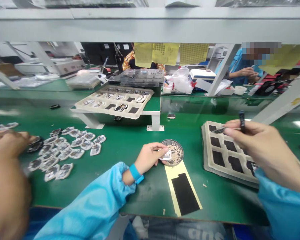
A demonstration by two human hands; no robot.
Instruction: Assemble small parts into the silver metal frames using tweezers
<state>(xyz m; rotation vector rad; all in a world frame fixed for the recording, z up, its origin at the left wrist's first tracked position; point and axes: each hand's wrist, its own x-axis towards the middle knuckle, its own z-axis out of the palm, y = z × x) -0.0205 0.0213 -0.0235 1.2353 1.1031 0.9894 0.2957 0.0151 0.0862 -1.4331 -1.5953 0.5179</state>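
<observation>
My left hand (pixel 150 155) pinches a small white-framed part (pixel 167 155) at the left edge of a round dark dish (pixel 182 152) that holds many tiny tan and black pieces. My right hand (pixel 250 136) is closed around dark tweezers (pixel 220 130), their tip pointing left above the beige compartment tray (pixel 206 160). Dark rectangles show in the tray's compartments, and my hand and sleeve hide its right part. Between my hands, a yellow sheet (pixel 169 175) with a black patch (pixel 186 193) lies below the dish.
Several white-framed parts (pixel 65 153) lie at left, where another person's hand (pixel 11 143) reaches in. A second beige tray (pixel 135 115) rests on a raised stand (pixel 155 121). Shelf posts (pixel 285 96) stand beyond. Another person (pixel 247 71) works across the bench.
</observation>
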